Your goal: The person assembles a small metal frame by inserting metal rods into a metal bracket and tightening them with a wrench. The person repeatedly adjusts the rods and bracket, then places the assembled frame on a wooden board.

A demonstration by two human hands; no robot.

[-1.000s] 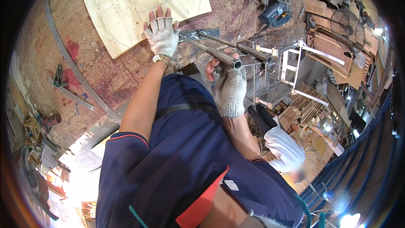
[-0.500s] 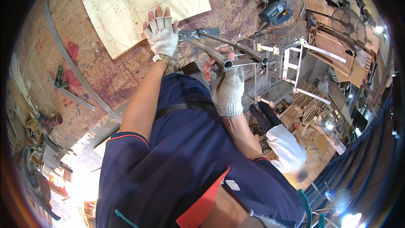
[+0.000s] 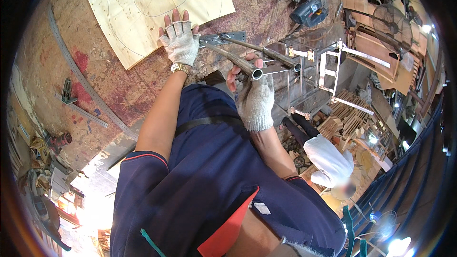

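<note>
My left hand [image 3: 181, 40], in a fingerless white knit glove, lies flat with its fingers spread at the near edge of a pale plywood sheet [image 3: 200, 0] marked with curved pencil lines. Beside its palm is a flat grey metal plate [image 3: 236, 35], from which two metal tubes run toward the right. My right hand [image 3: 255, 97], gloved too, is closed around the nearer tube [image 3: 233, 58] close to its hollow end. Its fingertips show on both sides of that tube. The farther tube [image 3: 264, 50] passes just beyond them.
A long metal ruler [image 3: 78, 69] and a metal square [image 3: 85, 113] lie on the worn, stained workbench [image 3: 128, 85]. A dark power tool [image 3: 309, 12] sits at the back right. Metal frames [image 3: 328, 71] stand right of the bench. A person in white [image 3: 326, 159] is farther right.
The view has shifted slightly. The person at the right has moved a little toward the lower right. My hands keep nearly the same pose on the bench and the tube.
</note>
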